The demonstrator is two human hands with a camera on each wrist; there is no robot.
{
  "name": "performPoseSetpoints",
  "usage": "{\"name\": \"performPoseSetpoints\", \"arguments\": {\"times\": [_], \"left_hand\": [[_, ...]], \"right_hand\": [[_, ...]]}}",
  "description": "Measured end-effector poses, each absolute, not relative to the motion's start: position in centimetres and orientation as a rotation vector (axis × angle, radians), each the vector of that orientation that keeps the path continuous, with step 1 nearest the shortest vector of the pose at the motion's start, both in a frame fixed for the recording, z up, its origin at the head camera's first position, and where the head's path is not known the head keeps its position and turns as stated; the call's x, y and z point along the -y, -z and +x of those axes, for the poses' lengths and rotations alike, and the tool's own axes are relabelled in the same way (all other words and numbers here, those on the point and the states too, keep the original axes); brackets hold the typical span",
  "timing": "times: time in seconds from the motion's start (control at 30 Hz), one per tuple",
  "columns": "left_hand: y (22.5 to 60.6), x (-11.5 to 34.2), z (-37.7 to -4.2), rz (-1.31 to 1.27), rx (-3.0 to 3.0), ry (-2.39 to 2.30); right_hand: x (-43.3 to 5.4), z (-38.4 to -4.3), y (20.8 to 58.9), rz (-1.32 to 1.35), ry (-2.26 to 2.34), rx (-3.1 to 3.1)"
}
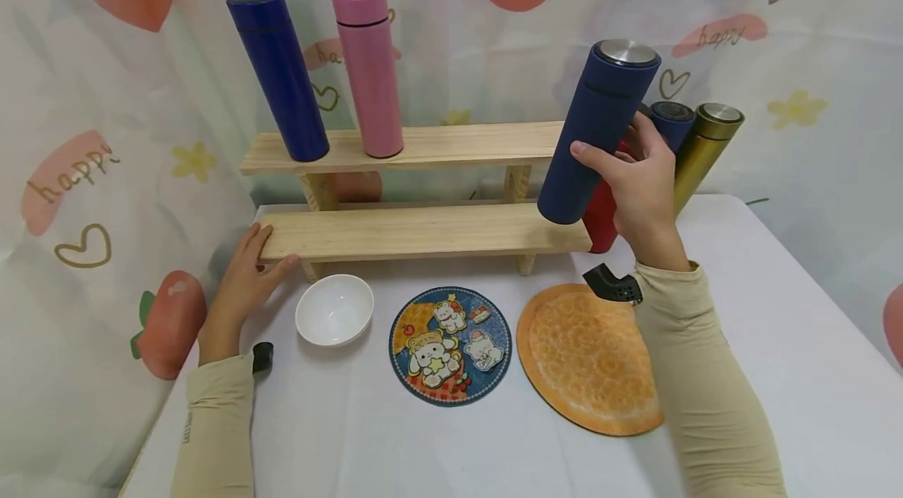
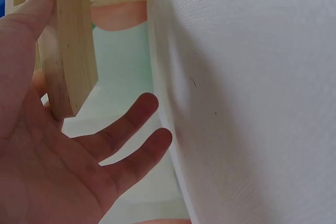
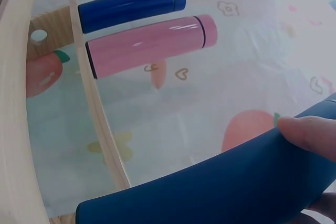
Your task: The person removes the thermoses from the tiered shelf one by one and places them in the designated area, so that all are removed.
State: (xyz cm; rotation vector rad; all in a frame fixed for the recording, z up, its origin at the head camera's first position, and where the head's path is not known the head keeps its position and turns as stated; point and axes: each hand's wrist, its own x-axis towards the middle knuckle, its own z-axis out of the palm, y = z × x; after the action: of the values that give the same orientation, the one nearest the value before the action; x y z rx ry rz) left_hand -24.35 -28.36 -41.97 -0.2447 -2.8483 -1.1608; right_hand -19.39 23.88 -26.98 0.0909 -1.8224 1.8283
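Observation:
My right hand (image 1: 645, 188) grips a matte dark blue thermos bottle (image 1: 591, 133) with a steel lid, thumb across its near side. Tilted, the bottle overlaps the right end of the two-tier wooden shelf (image 1: 423, 233) in the head view; in the right wrist view its base shows lower left. At the shelf's left end, my left hand (image 1: 243, 278) holds the lower board's corner, with the thumb on the board and two fingers (image 2: 139, 153) stretched out free below. A glossy blue thermos (image 1: 278, 78) and a pink thermos (image 1: 370, 74) stand on the upper board's left half.
Behind my right hand stand a red bottle (image 1: 602, 219), a blue bottle (image 1: 672, 121) and a gold bottle (image 1: 701, 153), partly hidden. In front of the shelf lie a white bowl (image 1: 335, 310), a round cartoon mat (image 1: 451, 380) and a bread-patterned mat (image 1: 589, 357) partly under my right forearm.

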Motion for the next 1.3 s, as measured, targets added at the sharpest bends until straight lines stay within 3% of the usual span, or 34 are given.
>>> {"name": "performPoseSetpoints", "arguments": {"times": [1.3], "left_hand": [[41.7,28.3,-24.4,-0.212,2.886,1.144]], "right_hand": [[-31.4,-16.6,30.5,-0.063,-1.9,1.569]]}}
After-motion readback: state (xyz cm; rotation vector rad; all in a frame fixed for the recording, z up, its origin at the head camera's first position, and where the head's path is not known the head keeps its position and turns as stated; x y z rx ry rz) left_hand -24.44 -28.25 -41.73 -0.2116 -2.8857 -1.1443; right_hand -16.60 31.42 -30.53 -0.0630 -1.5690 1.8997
